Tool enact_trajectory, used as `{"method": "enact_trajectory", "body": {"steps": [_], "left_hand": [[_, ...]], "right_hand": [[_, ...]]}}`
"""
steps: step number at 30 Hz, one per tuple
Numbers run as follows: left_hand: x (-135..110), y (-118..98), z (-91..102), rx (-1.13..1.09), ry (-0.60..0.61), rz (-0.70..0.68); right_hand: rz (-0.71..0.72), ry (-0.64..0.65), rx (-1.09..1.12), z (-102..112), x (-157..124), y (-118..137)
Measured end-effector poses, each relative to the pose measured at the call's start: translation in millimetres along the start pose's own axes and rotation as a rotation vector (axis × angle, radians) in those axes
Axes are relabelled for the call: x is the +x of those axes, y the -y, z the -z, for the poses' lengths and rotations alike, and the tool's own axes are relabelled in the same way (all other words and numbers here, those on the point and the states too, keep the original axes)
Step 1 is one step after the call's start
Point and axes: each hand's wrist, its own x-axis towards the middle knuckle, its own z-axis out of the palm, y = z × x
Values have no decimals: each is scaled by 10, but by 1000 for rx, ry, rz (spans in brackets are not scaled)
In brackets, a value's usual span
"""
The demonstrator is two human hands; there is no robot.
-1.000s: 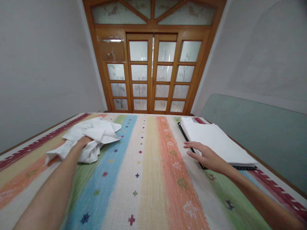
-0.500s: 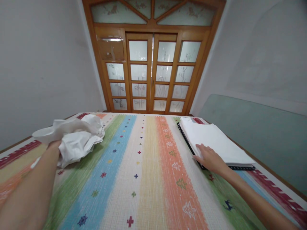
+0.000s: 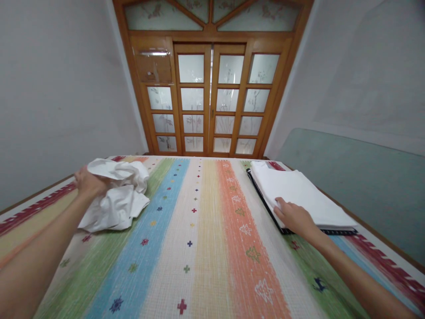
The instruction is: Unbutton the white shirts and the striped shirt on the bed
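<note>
On the left of the table lies a crumpled white cloth [image 3: 116,206], bunched into a loose heap. My left hand [image 3: 90,180] grips its left upper part; the fingertips are hidden in the folds. To the right, a neatly folded white cloth [image 3: 308,195] lies flat on a dark-edged piece [image 3: 264,201] that shows along its left and near sides. My right hand [image 3: 295,217] is at the near left corner of this folded cloth, with bent fingers closed on its edge.
A tablecloth [image 3: 212,248] with coloured stripes and small printed figures covers the table. Beyond the far edge stand wooden doors [image 3: 209,97] with frosted panes. A pale green board [image 3: 352,173] runs along the right side, and a grey wall [image 3: 59,88] rises on the left.
My left hand has moved up and left, and a cloth flap that covered it has come down to the right. My right hand has shifted slightly, its fingers more bent at the folded cloth.
</note>
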Motion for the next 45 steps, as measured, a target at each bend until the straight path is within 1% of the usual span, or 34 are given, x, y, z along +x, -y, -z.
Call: {"method": "enact_trajectory", "body": {"steps": [1,2,3,5,6,8,11,13,14,16,19,23,26,28,29,30,32,33,34,35,36,38,40,42,45], "left_hand": [[25,-57,-11,62,-64,3],[50,-121,-33,134,-94,-25],[75,-187,-68,199,-82,-84],[112,-310,-189,260,44,-252],[116,-361,-280,260,106,-311],[74,-434,-514,245,172,-361],[-105,-495,-919,244,290,-409],[-245,-527,-1135,255,296,-461],[-302,-544,-1209,269,289,-498],[-377,-583,-1279,297,271,-555],[-412,-635,-1235,315,276,-615],[-448,-662,-1085,302,286,-684],[-503,-674,-988,288,283,-775],[-532,-699,-924,262,254,-810],[-537,-718,-889,243,214,-789],[-530,-740,-852,223,153,-732],[-477,-781,-780,199,21,-538],[-429,-795,-749,203,-18,-434],[-369,-802,-727,219,-23,-351],[-301,-802,-715,247,5,-302],[-229,-796,-715,283,62,-289],[-99,-778,-749,362,208,-315],[-8,-770,-817,412,312,-349],[37,-789,-894,414,345,-367],[61,-863,-981,382,324,-346]], "right_hand": [[-5,-1,-3,4,3,14],[-10,-3,-8,7,5,26],[-13,-6,-13,11,5,36],[-16,-12,-23,17,1,47],[-17,-15,-26,19,-2,49],[-21,-22,-28,17,-10,49],[-26,-38,-33,0,-18,51],[-22,-48,-36,-9,-20,55],[-20,-49,-39,-10,-20,57],[-20,-38,-47,-3,-16,59],[-27,-2,-69,31,1,63],[-54,11,-81,101,51,94],[-86,11,-91,162,94,134],[-88,20,-106,203,116,152],[-82,26,-115,220,124,156],[-73,31,-124,234,130,158],[-51,38,-137,246,140,156],[-41,39,-140,243,145,157],[-31,38,-140,235,151,160],[-21,37,-139,222,157,167],[-10,36,-136,207,166,177],[13,36,-129,175,184,204],[33,39,-122,153,201,229],[50,37,-120,145,211,245],[64,24,-128,145,209,247]]}}
